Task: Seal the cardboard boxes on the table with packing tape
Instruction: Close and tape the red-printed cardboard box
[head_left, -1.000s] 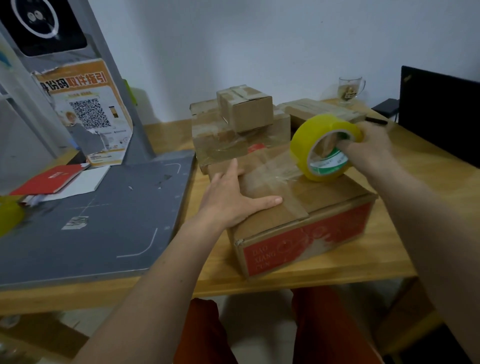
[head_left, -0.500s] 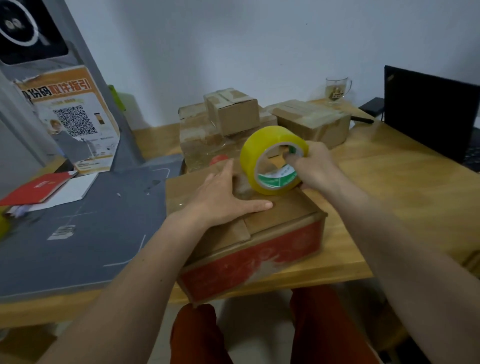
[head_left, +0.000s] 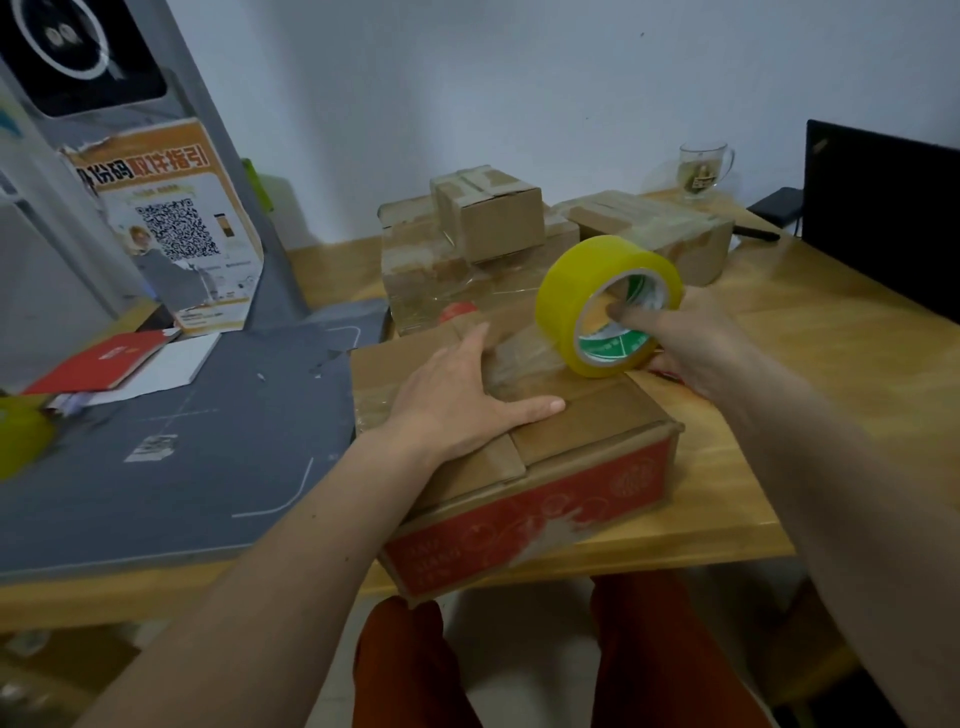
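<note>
Left hand flat, fingers spread, steadying the red-sided box — right hand grips the yellow tape roll, tensioning the strip

On my wooden table lie a grey mat with a red booklet and a QR-code poster at left, a glass mug and black laptop at right.
</note>
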